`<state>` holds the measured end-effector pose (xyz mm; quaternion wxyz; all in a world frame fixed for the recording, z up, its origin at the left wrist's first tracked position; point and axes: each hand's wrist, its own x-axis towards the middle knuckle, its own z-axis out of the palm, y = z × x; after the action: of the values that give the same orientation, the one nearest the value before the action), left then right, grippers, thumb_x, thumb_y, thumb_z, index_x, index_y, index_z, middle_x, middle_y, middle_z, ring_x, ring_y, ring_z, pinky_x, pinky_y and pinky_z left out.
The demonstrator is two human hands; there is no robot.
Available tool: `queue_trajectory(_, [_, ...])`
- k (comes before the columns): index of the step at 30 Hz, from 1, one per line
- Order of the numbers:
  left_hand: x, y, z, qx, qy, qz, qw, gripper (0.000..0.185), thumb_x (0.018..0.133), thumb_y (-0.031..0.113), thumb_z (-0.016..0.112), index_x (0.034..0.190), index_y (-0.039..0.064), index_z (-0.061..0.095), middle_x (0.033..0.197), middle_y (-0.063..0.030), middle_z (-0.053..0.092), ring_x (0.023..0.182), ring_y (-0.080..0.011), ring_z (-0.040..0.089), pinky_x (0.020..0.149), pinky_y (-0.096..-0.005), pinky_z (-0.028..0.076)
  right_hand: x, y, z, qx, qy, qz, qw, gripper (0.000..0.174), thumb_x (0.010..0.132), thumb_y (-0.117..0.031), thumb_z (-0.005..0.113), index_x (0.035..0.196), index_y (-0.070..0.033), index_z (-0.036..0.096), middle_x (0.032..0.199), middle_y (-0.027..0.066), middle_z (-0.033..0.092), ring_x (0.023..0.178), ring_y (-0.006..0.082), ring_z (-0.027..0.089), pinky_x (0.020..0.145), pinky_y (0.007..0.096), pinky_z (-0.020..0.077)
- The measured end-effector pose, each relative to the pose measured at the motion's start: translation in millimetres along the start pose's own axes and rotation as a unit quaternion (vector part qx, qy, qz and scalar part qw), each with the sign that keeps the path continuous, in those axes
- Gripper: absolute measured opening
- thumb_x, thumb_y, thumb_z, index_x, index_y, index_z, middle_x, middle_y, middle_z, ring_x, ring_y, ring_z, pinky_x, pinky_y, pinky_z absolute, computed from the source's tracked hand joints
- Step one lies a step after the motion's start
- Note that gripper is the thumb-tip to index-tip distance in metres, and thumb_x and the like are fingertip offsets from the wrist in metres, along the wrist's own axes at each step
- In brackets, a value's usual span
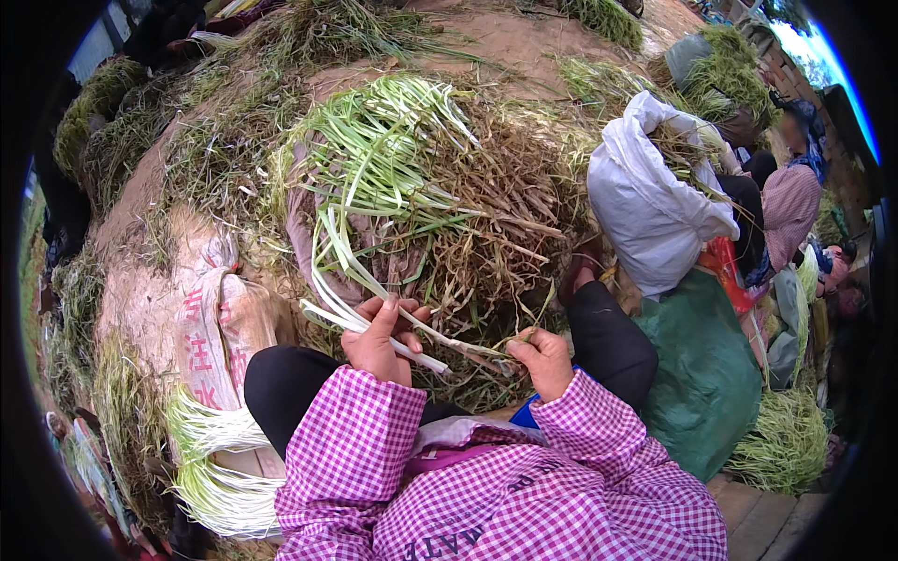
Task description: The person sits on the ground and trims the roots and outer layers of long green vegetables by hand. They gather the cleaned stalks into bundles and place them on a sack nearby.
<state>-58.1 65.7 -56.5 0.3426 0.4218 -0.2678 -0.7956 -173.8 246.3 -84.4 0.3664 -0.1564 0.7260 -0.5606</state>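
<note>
My left hand (382, 336) grips a few long pale stalks (344, 319), white at the base and light green higher up. One more stalk (449, 340) runs from it across to my right hand (544, 357). There my thumb and fingers pinch a thin dry strip near that stalk's root end (501, 361). Beyond both hands lies a heap of green-and-white stalks (382, 154), with brown withered leaves and roots (491, 210) on its right side. Part of a dull mauve cloth (305, 231) shows under the heap.
Cleaned white stalks (224, 491) lie in bundles at my left, near a printed woven sack (217, 329). To the right are a white sack (652, 189) of dry trimmings and a green plastic sheet or bag (701, 379). Another person (789, 196) sits beyond them. Leaf litter (224, 154) covers much ground.
</note>
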Motion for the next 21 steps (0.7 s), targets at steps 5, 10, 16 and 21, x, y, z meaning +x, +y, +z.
queue_trajectory(5, [-5.6,-6.5,2.9,0.027,-0.072,-0.002,0.997,0.020,0.083,0.008,0.057,0.094,-0.008,0.053,0.078,-0.0186,0.062,0.066,-0.0251,0.064,0.037,-0.0236,0.045,-13.6,-12.2,-22.7,-0.547,-0.182,-0.015,0.817,0.029,0.076,-0.027,0.063,0.078,0.001,0.060,0.065,0.0190,0.057,0.062,0.0296,0.059,0.057,0.0371,0.0456])
queue_trajectory(10, [-11.1,-16.9,4.8,0.096,-0.141,-0.034,0.985,0.018,0.082,0.007,0.057,0.091,-0.009,0.058,0.074,-0.0169,0.063,0.056,-0.0184,0.062,0.038,-0.0220,0.045,19.1,-70.8,21.0,-0.303,0.009,-0.224,0.926,0.033,0.079,-0.025,0.060,0.098,0.003,0.058,0.081,0.0160,0.058,0.071,0.0304,0.059,0.062,0.0365,0.0462])
queue_trajectory(16, [-3.9,-25.8,-2.7,0.146,-0.135,-0.046,0.979,0.017,0.080,0.008,0.062,0.090,-0.005,0.061,0.074,-0.0109,0.064,0.048,-0.0131,0.055,0.037,-0.0225,0.043,56.5,-50.2,70.7,0.030,-0.088,-0.159,0.983,0.011,0.076,-0.001,0.059,0.086,0.004,0.061,0.083,0.0050,0.053,0.073,0.0117,0.055,0.064,0.0229,0.0450])
queue_trajectory(21, [-3.9,-28.7,-3.6,0.018,-0.095,-0.041,0.994,0.011,0.083,0.008,0.056,0.090,-0.002,0.056,0.075,-0.0131,0.062,0.049,-0.0172,0.056,0.036,-0.0246,0.044,43.0,-39.2,66.9,0.238,-0.056,-0.091,0.966,0.011,0.081,-0.006,0.059,0.089,-0.001,0.065,0.086,0.0032,0.058,0.073,0.0100,0.057,0.065,0.0236,0.0480])
